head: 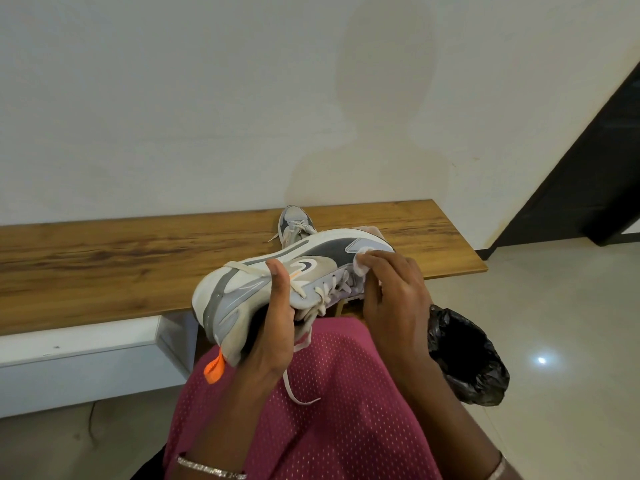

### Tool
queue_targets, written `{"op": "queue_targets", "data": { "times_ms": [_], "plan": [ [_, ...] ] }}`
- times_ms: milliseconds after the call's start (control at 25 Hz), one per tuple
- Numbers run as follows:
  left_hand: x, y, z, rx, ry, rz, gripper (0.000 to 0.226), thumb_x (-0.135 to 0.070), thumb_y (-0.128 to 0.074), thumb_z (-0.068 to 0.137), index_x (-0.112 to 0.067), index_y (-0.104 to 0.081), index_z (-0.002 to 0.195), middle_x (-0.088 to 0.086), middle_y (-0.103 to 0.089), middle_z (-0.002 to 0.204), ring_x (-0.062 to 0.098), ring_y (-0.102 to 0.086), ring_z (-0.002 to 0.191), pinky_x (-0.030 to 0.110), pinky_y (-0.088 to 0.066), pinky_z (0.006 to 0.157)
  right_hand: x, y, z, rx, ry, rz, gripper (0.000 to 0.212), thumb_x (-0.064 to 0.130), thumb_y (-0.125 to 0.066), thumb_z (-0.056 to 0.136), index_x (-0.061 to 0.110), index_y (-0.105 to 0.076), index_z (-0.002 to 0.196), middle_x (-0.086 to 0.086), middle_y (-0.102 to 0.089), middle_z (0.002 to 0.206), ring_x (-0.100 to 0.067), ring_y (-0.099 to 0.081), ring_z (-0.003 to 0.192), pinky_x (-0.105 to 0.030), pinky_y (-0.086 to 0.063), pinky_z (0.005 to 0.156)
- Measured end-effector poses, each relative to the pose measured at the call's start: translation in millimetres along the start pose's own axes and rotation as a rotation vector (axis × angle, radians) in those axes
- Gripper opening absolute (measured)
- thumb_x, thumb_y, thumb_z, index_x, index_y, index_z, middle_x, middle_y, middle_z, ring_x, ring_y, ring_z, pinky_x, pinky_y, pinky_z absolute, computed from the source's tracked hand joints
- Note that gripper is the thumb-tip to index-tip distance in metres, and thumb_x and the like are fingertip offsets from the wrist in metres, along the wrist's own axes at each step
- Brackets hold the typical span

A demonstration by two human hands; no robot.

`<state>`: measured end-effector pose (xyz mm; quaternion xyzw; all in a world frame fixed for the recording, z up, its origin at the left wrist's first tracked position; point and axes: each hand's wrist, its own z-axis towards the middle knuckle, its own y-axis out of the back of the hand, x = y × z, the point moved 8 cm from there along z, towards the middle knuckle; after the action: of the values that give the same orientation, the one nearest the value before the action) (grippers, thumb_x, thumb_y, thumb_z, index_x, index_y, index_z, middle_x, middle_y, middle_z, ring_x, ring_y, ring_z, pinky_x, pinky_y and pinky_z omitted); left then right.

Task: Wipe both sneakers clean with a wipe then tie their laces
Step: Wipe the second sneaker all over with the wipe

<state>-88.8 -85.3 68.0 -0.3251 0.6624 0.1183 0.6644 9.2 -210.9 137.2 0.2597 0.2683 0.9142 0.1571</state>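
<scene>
A white and grey sneaker [304, 261] lies on its side above my lap, sole turned away, toe to the right. My left hand [270, 327] grips it at the ankle opening, thumb across the side. My right hand [391, 289] presses a white wipe [362, 263] against the toe area. Its loose laces [298, 386] hang down over my pink clothing, and an orange pull tab [214, 368] dangles from the heel. The second sneaker [294, 225] stands on the wooden bench [104, 265] behind the first, partly hidden, laces untied.
A bin lined with a black bag [464, 355] stands on the tiled floor to my right. A white wall rises behind the bench, with a dark door frame [595, 161] at the far right. A white base [79, 362] sits under the bench.
</scene>
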Motion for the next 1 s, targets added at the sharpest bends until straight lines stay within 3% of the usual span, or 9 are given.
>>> {"op": "queue_targets", "data": {
  "times_ms": [160,360,440,480,560,640,680,800,1000],
  "plan": [
    [0.0,-5.0,-0.4,0.014,-0.015,-0.045,0.110,-0.097,-0.042,0.067,-0.010,-0.065,0.129,0.016,-0.071,0.121,0.026,-0.066,0.115,0.043,-0.047,0.105,32.3,-11.9,-20.4,0.076,0.018,0.168,0.028,-0.007,-0.069,0.083,0.010,-0.074,0.104,-0.002,-0.071,0.106,-0.018,-0.063,0.101,-0.023,-0.049,0.084],
    [-2.4,-3.0,-1.4,0.015,-0.048,0.035,0.098,-0.092,-0.024,0.072,-0.008,-0.069,0.094,-0.007,-0.059,0.056,0.007,-0.059,0.058,0.024,-0.049,0.063,31.7,-15.4,-16.4,0.205,-0.043,0.433,0.025,-0.001,-0.065,0.087,0.016,-0.074,0.102,0.008,-0.071,0.103,-0.007,-0.064,0.101,-0.029,-0.054,0.080],
    [-3.3,-3.5,-0.7,0.009,-0.052,0.014,0.104,-0.093,-0.025,0.074,-0.005,-0.069,0.107,0.002,-0.059,0.061,-0.005,-0.051,0.071,0.037,-0.056,0.074,28.4,-14.4,-10.8,0.210,0.012,0.330,0.023,-0.002,-0.068,0.086,0.014,-0.074,0.102,0.004,-0.071,0.103,-0.011,-0.063,0.099,-0.022,-0.051,0.079],
    [-4.9,-4.9,-0.7,0.012,-0.057,-0.006,0.109,-0.094,-0.027,0.074,-0.003,-0.067,0.119,0.008,-0.064,0.073,0.028,-0.031,0.106,0.046,-0.056,0.089,25.7,-13.0,-6.2,0.186,0.039,0.243,0.023,-0.003,-0.069,0.085,0.013,-0.074,0.102,0.002,-0.071,0.103,-0.014,-0.062,0.098,-0.018,-0.047,0.078],
    [-4.4,-9.0,0.4,0.038,-0.053,-0.047,0.115,-0.096,-0.035,0.071,-0.002,-0.061,0.132,0.009,-0.076,0.111,0.032,-0.069,0.106,0.046,-0.048,0.103,16.7,-9.2,3.2,0.106,0.033,0.105,0.023,-0.004,-0.070,0.085,0.011,-0.074,0.102,-0.002,-0.069,0.103,-0.017,-0.058,0.097,-0.015,-0.038,0.078],
    [-0.9,-10.1,2.1,0.027,-0.033,-0.057,0.118,-0.099,-0.039,0.065,0.001,-0.065,0.123,0.025,-0.036,0.103,0.040,-0.061,0.079,0.045,-0.046,0.093,15.7,-8.2,5.6,0.058,0.002,0.079,0.022,-0.004,-0.069,0.086,0.009,-0.074,0.102,-0.003,-0.069,0.102,-0.019,-0.058,0.097,-0.015,-0.036,0.078],
    [1.0,-10.7,2.3,0.030,-0.025,-0.059,0.113,-0.100,-0.040,0.064,-0.003,-0.068,0.116,0.006,-0.063,0.073,0.035,-0.062,0.074,0.045,-0.046,0.090,19.8,-9.0,3.8,0.063,0.001,0.110,0.020,-0.002,-0.068,0.086,0.010,-0.075,0.102,-0.003,-0.069,0.102,-0.019,-0.059,0.097,-0.016,-0.038,0.079],
    [9.8,-6.9,1.9,0.026,0.006,-0.086,0.111,-0.095,-0.040,0.070,-0.010,-0.058,0.138,0.013,-0.070,0.125,0.024,-0.066,0.118,0.036,-0.051,0.099,38.1,-12.9,-6.9,0.170,-0.009,0.316,0.018,0.006,-0.066,0.088,0.016,-0.075,0.101,0.005,-0.072,0.102,-0.011,-0.063,0.098,-0.023,-0.050,0.083],
    [12.2,-7.3,-0.5,0.025,0.025,-0.059,0.112,-0.097,-0.033,0.070,-0.004,-0.065,0.125,0.028,-0.068,0.121,0.026,-0.067,0.112,0.033,-0.054,0.093,41.5,-12.0,-8.2,0.239,0.036,0.328,0.018,0.011,-0.064,0.088,0.017,-0.076,0.100,0.004,-0.072,0.101,-0.011,-0.063,0.097,-0.029,-0.053,0.080]
  ]
}}
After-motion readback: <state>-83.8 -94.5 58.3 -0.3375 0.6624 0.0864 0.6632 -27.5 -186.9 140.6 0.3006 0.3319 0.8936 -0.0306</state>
